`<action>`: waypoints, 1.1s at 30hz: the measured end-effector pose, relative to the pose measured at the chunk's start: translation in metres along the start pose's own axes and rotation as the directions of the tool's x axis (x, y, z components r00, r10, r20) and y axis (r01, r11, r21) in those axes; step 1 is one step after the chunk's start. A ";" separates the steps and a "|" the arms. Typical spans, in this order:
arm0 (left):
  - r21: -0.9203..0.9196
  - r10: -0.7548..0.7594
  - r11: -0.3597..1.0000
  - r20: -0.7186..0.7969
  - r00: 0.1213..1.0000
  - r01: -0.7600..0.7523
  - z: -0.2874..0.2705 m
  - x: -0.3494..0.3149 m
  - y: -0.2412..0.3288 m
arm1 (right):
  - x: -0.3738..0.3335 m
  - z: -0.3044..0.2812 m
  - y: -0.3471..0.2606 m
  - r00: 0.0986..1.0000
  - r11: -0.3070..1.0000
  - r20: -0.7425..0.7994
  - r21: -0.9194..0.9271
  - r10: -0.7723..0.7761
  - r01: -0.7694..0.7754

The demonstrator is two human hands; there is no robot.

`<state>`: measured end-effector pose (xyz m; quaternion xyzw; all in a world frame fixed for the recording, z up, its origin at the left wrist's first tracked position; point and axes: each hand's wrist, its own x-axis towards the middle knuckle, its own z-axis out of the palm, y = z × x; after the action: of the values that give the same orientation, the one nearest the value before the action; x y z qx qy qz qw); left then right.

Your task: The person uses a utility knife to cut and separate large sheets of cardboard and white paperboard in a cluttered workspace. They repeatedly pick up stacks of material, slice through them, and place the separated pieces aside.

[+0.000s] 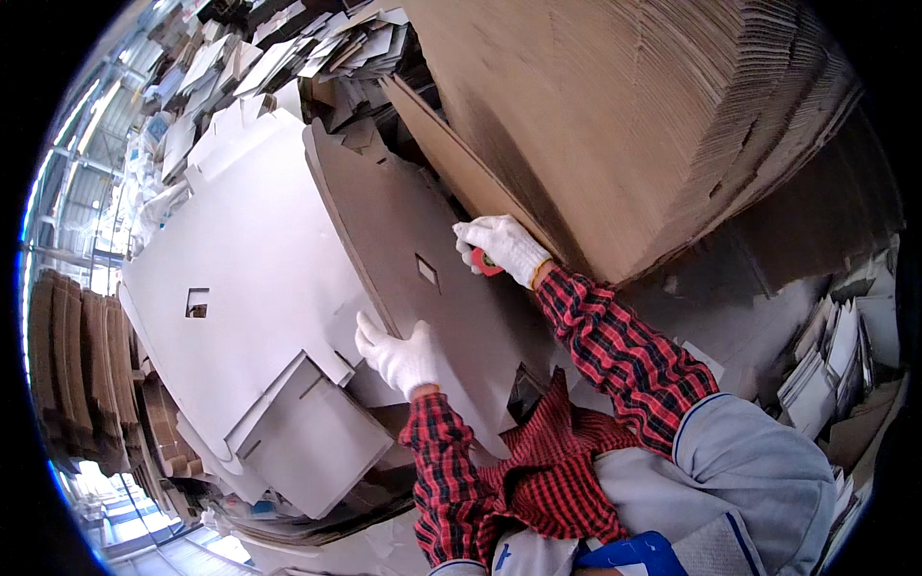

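My left hand [396,359], in a white knit glove, grips the near edge of a standing cardboard sheet [389,216]. Its fingers lie on the pale side, with the thumb across the edge. This sheet has a small rectangular cutout and leans toward me. My right hand [507,248], also gloved, is closed around a small red tool [487,262], mostly hidden by the fingers. That hand is close to the lower end of a narrow brown cardboard panel [471,163]. Left of the standing sheet lies a large white-faced die-cut sheet [254,230] with a square hole.
A tall stack of brown cardboard [576,115] rises at the far right. Loose cardboard scraps [331,48] are heaped at the back, and more scraps [816,370] lie at the right. Brown bundled cardboard [82,360] stands at the left. A folded white flap [312,437] juts toward me.
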<state>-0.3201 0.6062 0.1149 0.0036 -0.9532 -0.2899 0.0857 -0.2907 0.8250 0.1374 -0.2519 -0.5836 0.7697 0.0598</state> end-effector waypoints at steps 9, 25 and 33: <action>-0.461 -0.063 0.741 0.676 0.734 0.488 0.015 0.031 -0.017 | 0.007 -0.022 0.004 1.000 0.985 -0.018 0.175 0.002 0.001; -0.117 0.099 0.992 0.493 0.865 -0.047 -0.078 -0.052 0.036 | -0.013 -0.016 -0.012 0.988 0.993 -0.106 0.001 -0.116 0.117; -0.123 0.021 0.991 0.505 0.863 0.048 -0.169 -0.100 -0.021 | -0.018 -0.019 0.003 0.962 0.887 0.041 -0.378 -0.270 0.265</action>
<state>-0.1943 0.5011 0.2256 -0.0712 -0.9212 -0.3432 -0.1687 -0.2656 0.8340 0.1371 -0.1806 -0.7503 0.6247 0.1191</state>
